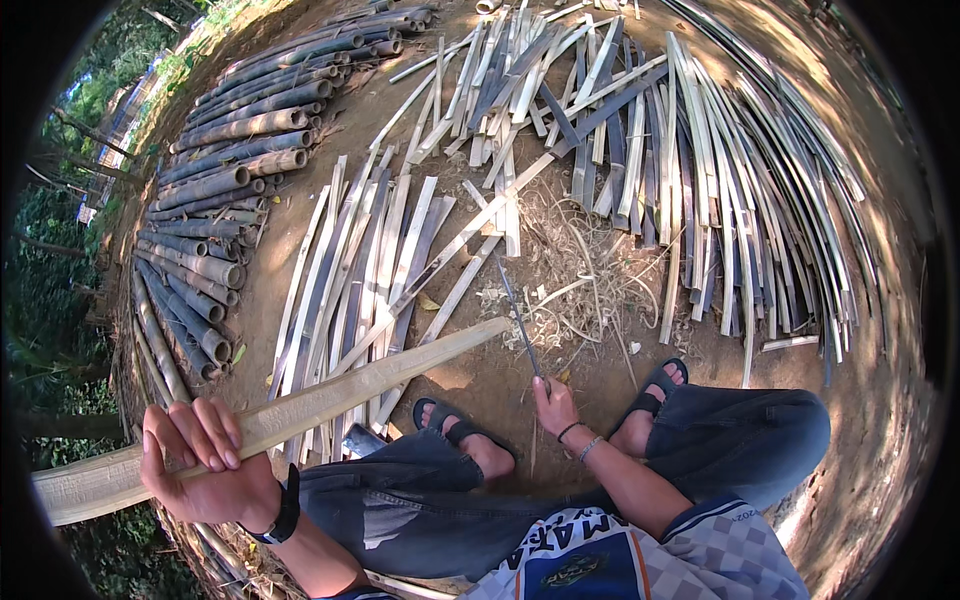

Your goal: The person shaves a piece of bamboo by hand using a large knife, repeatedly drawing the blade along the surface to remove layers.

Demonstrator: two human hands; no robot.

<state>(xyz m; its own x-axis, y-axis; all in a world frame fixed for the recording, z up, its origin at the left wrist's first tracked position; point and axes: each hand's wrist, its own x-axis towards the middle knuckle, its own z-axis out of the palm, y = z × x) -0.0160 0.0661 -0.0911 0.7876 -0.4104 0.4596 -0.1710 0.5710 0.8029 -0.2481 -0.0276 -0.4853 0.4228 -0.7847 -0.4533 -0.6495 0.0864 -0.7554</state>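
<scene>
My left hand [205, 465] is closed around a wide, pale split bamboo strip [370, 385], fingers over its upper edge and thumb below. The strip slants from the lower left edge up to the middle, over other strips on the ground. A thin, long-bladed knife [519, 315] is in my closed right hand [556, 405], its blade pointing away from me. The strip's far end comes close to the blade; whether they touch I cannot tell. Curly bamboo shavings [575, 290] lie on the ground just beyond the knife.
Whole bamboo poles [250, 125] are stacked at the far left. Split strips lie in piles in the middle [375, 235] and at the right [745, 200]. My sandalled feet [470, 440] flank the knife hand. A dark, flat object [362, 440] lies beside my left foot.
</scene>
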